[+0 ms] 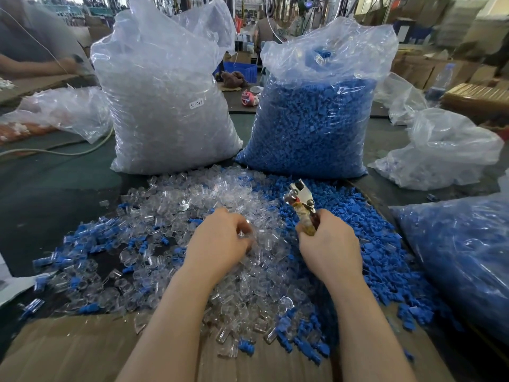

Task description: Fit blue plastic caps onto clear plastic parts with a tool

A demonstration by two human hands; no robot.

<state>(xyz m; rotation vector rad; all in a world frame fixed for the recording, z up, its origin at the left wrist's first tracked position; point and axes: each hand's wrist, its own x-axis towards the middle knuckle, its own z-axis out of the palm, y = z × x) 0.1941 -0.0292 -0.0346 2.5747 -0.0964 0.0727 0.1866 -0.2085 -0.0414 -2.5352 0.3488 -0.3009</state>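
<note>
Caps [380, 260], small and blue, lie heaped on the right of the cardboard [68, 351], beside glassy clear parts [176, 205]. Right hand [330, 246] grips a metal-headed tool [301, 201]; left hand [220, 241] curls into the clear parts, pinching one. Two full bags [314, 119] stand behind.

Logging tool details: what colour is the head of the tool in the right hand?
Shiny silver metal, seen in the head view: tool, gripped by the right hand.

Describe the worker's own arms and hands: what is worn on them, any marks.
Both forearms are bare to the bottom edge of the picture; no sleeves show. The left hand and the right hand wear no gloves. No watch, ring, band or marking shows on either wrist or hand.
</note>
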